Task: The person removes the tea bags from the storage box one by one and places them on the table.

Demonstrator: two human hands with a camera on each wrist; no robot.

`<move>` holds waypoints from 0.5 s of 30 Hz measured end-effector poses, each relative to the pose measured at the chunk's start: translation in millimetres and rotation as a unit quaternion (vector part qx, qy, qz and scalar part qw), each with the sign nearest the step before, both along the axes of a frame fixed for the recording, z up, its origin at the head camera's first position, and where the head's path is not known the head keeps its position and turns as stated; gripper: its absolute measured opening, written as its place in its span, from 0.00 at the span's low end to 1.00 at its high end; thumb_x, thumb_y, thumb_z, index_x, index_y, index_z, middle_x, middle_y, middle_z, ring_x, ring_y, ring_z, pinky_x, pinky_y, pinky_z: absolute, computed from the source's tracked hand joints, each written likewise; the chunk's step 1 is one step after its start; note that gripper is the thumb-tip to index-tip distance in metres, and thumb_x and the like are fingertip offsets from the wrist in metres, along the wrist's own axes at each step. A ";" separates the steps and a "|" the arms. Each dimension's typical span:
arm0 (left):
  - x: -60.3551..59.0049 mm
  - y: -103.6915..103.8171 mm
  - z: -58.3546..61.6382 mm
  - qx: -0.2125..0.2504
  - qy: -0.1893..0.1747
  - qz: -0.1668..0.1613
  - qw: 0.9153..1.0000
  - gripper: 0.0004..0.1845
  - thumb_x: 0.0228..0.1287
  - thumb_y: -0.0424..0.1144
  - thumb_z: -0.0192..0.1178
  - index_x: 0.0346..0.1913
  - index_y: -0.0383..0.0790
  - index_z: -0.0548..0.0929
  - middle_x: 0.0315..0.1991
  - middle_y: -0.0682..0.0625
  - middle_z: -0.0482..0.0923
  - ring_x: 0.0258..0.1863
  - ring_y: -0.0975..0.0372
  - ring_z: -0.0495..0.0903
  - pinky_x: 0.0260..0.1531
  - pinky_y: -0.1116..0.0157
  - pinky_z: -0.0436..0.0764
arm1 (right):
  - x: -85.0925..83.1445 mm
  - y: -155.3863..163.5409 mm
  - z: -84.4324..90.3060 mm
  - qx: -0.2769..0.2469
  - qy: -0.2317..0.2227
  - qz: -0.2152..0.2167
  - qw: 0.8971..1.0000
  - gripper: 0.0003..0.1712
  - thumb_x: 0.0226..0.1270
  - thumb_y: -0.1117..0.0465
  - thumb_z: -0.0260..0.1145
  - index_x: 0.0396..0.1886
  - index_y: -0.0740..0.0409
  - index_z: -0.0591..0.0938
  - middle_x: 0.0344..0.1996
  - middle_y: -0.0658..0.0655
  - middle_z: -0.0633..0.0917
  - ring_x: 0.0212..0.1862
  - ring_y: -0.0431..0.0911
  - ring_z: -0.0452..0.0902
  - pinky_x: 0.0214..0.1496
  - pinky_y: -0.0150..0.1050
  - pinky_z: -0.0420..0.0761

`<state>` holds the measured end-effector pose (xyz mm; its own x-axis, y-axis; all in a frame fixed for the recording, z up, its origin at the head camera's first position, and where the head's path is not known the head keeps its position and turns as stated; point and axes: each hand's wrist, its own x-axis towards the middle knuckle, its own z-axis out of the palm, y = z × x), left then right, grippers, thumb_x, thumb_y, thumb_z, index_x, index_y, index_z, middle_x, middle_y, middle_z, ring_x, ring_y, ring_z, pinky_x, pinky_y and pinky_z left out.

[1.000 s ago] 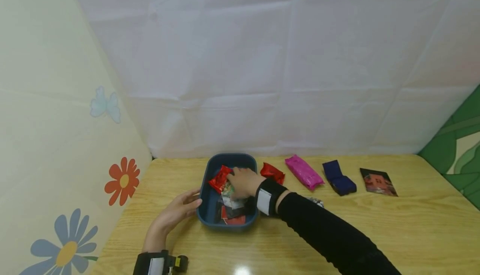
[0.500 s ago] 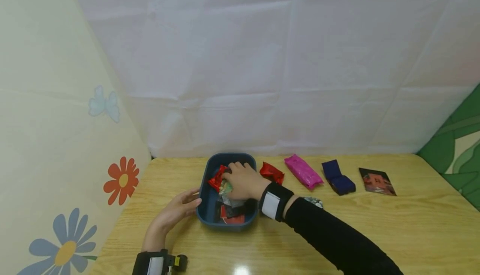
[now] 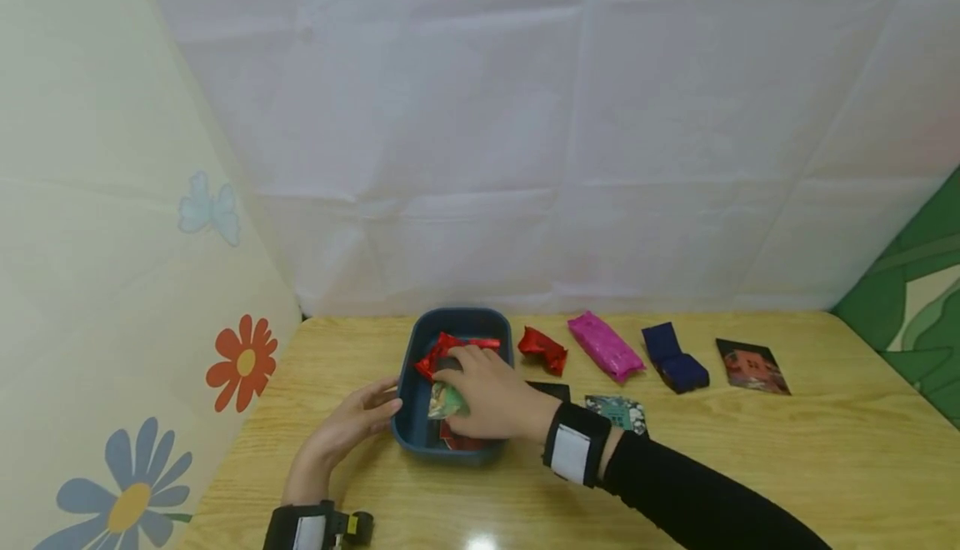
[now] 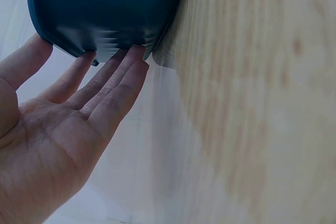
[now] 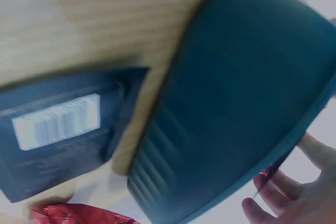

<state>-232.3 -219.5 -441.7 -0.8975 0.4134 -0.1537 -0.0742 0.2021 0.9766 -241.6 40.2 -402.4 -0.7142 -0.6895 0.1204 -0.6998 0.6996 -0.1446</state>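
A dark blue-green plastic bin (image 3: 411, 429) stands on the table. Against its left wall rest the nearly straight fingers of my left hand (image 3: 352, 425); in the left wrist view the left hand (image 4: 58, 124) has its thumb at the rim and fingertips on the outer side. My right hand (image 3: 491, 396) reaches over the bin and pinches a flat packet with a green print (image 3: 447, 401). In the right wrist view the right hand (image 5: 302, 192) shows a thin dark edge between the fingers. Inside the bin lie a red wrapper (image 3: 435, 354) and other red pieces, partly covered by the hand.
Right of the bin lie a red crumpled wrapper (image 3: 543, 350), a pink packet (image 3: 606, 347), an opened dark blue box (image 3: 675, 358) and a dark card with a red building (image 3: 752, 365). Nearer are a patterned packet (image 3: 617, 411) and a black packet with a barcode (image 5: 58, 124).
My right hand has drawn back toward me and slightly right, carrying the green-printed packet nearer. More red pieces show at the bin's far end. The left hand has stayed in place.
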 end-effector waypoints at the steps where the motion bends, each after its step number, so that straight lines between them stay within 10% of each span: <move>1: 0.1 -0.1 -0.1 -0.002 0.000 0.001 1.000 0.33 0.77 0.40 0.53 0.74 0.23 0.55 0.68 0.23 0.60 0.63 0.41 0.71 0.60 0.49 0.74 | 2.1 1.7 -1.2 -0.002 0.004 0.003 1.000 0.34 0.62 0.43 0.67 0.66 0.49 0.77 0.68 0.61 0.69 0.69 0.55 0.63 0.71 0.54 0.64; 15: 0.2 1.1 0.9 -0.006 -0.006 0.011 1.000 0.34 0.76 0.41 0.54 0.73 0.23 0.56 0.68 0.23 0.60 0.62 0.41 0.72 0.59 0.50 0.75 | 24.9 39.9 -3.1 -0.111 -0.047 -0.026 0.992 0.38 0.60 0.46 0.70 0.70 0.48 0.72 0.70 0.57 0.65 0.70 0.54 0.59 0.67 0.57 0.67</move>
<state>-232.2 -218.4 -440.7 -0.9047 0.3908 -0.1696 -0.0908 0.2121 0.9730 -216.7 80.1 -405.5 -0.7637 -0.6148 0.1970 -0.6393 0.6780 -0.3627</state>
